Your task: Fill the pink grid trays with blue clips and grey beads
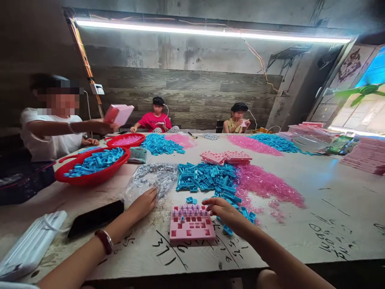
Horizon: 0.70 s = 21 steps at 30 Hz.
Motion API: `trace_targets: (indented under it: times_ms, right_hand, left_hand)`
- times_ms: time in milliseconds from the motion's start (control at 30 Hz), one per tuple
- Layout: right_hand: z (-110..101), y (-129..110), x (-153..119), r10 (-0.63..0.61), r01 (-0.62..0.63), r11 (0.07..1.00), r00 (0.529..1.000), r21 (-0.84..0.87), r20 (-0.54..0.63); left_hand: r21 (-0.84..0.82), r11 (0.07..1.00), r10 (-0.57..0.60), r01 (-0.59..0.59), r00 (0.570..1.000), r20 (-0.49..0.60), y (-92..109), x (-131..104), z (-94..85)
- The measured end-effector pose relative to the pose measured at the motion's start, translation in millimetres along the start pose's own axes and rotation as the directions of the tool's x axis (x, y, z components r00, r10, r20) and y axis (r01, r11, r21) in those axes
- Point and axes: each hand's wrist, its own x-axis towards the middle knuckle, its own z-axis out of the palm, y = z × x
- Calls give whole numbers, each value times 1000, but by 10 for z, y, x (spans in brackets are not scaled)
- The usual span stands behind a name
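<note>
Head view: the two hands are apart. The left hand (pixel 147 202) has its fingers bent onto a clear plastic bag (pixel 140 178) of small grey parts; I cannot tell whether they pinch anything. The right hand (pixel 224 210) is loosely curled at the upper right corner of a pink slotted tray (pixel 197 233); whether a part sits between its fingertips is unclear. The tray lies flat between the hands, small clear pieces along its far rows. A low fingertip could knock those loose. Beyond, blue plastic pieces (pixel 207 176) spread close to the right hand and could get dragged against the tray, or mixed into the adjoining translucent pink pieces (pixel 270 186).
</note>
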Motion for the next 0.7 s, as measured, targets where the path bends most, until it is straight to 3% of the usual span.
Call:
trace_targets:
  times_ms: [100, 233, 333, 433, 500, 700]
  right_hand:
    - [49, 6, -4, -73, 73, 996, 997, -47, 13]
    - [114, 3, 17, -185, 185, 983, 982, 7, 28]
    - [142, -36, 14, -263, 263, 963, 965, 57, 0]
    - [165, -87, -24, -262, 260, 964, 965, 56, 26]
    - [186, -109, -56, -224, 221, 974, 973, 54, 59]
    - [233, -87, -90, -209, 214, 976, 974, -49, 86]
  left_hand:
    - [58, 997, 57, -57, 998, 0, 62, -18, -88]
    - [254, 967, 3, 12, 998, -59, 322, -71, -351]
    - [151, 988, 23, -17, 999, -38, 620, -168, -451]
    - [-117, 982, 158, -146, 983, 98, 898, -272, -380]
    - [-160, 973, 193, -169, 970, 151, 1005, -306, -287]
    - [-171, 964, 234, -204, 956, 178, 930, -268, -144]
